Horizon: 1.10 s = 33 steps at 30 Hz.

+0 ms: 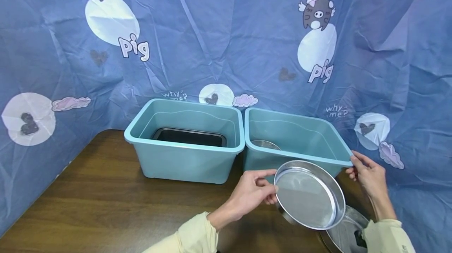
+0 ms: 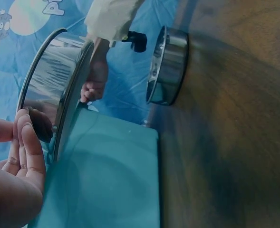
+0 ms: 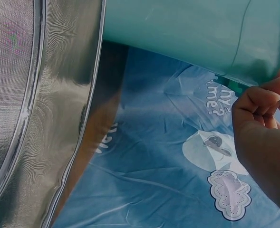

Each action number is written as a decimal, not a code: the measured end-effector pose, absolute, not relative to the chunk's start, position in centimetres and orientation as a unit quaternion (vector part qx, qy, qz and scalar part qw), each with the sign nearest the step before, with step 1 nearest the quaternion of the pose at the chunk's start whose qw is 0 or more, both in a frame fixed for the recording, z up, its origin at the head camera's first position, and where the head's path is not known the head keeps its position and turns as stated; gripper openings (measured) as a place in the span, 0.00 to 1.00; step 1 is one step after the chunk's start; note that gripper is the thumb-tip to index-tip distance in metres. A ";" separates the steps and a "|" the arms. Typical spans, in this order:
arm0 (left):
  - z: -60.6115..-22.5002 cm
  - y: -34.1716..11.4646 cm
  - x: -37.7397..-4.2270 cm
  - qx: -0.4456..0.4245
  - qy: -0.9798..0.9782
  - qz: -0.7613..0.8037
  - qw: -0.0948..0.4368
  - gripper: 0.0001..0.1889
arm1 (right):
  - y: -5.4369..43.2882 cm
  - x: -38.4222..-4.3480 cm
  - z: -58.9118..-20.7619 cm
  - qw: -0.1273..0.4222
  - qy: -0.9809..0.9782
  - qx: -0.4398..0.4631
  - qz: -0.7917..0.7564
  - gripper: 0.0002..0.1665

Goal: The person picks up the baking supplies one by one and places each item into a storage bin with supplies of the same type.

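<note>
A round metal sieve [image 1: 305, 198] with a fine mesh is held up in front of the right teal bin by my left hand [image 1: 251, 191], which pinches its rim. In the left wrist view the shiny side wall of the sieve [image 2: 54, 78] shows beside my fingers. My right hand [image 1: 370, 176] grips the right front corner of the right teal bin [image 1: 296, 158]. The right wrist view shows that hand [image 3: 261, 109] curled at the bin's edge. Inside this bin part of a round metal rim [image 1: 266, 144] is visible; the rest is hidden by the wall.
A second teal bin [image 1: 187, 162] stands to the left, holding a dark rectangular pan [image 1: 190, 137]. Another round metal sieve [image 1: 347, 231] rests on the brown wooden table [image 1: 106, 202], below my right forearm. Behind everything hangs a blue printed cloth [image 1: 219, 41].
</note>
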<state>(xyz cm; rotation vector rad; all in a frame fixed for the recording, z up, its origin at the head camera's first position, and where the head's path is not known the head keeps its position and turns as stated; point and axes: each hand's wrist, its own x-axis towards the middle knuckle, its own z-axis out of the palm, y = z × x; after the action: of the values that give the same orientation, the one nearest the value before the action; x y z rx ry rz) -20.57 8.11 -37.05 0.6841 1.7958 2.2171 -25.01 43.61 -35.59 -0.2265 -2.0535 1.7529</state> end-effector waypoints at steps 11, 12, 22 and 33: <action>-35.7 8.0 -20.6 0.224 0.610 0.754 0.095 0.24 | 44.3 -25.6 -36.3 0.215 -0.734 -0.086 0.638 0.11; -35.6 8.0 -20.7 0.223 0.609 0.755 0.093 0.24 | 45.1 -26.1 -37.0 0.218 -0.733 -0.079 0.639 0.13; -34.3 8.1 -21.4 0.233 0.611 0.754 0.064 0.24 | 43.2 -25.1 -35.6 0.222 -0.745 -0.103 0.620 0.08; -33.4 9.0 -21.6 0.223 0.612 0.758 0.039 0.25 | 48.6 -28.7 -40.2 0.248 -0.743 -0.051 0.620 0.12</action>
<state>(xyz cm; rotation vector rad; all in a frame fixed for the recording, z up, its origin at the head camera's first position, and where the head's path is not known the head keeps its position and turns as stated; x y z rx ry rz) -21.62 8.97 -33.38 0.6845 1.8763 2.3229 -28.71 48.62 -40.23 -0.1385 -2.0243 1.6908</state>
